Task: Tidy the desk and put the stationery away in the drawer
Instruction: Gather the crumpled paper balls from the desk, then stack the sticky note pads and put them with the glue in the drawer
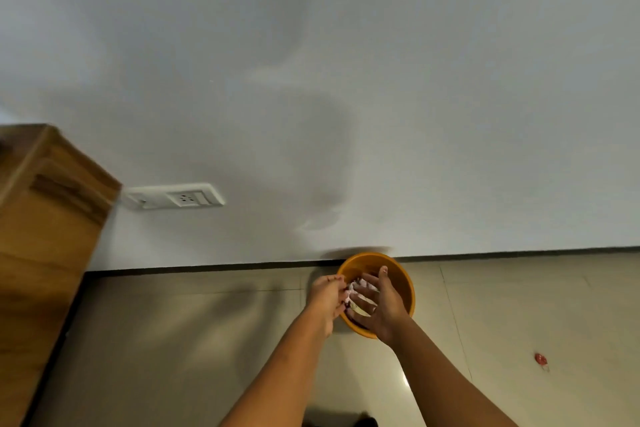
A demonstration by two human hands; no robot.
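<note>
An orange round bin point(405, 282) stands on the tiled floor against the white wall. Both my hands reach over its mouth. Crumpled white and pink paper scraps point(360, 291) sit between my hands, above the bin's opening. My left hand point(327, 295) has its fingers pinched together at the scraps' left side. Cupped against their right side is my right hand point(382, 305), fingers spread apart. Whether the scraps are gripped or falling is unclear. The bin's inside is mostly hidden by my hands.
A wooden desk cabinet point(45, 218) stands at the left against the wall. A white wall socket point(180, 198) is beside it. A small red object point(540, 358) lies on the floor tiles at the right.
</note>
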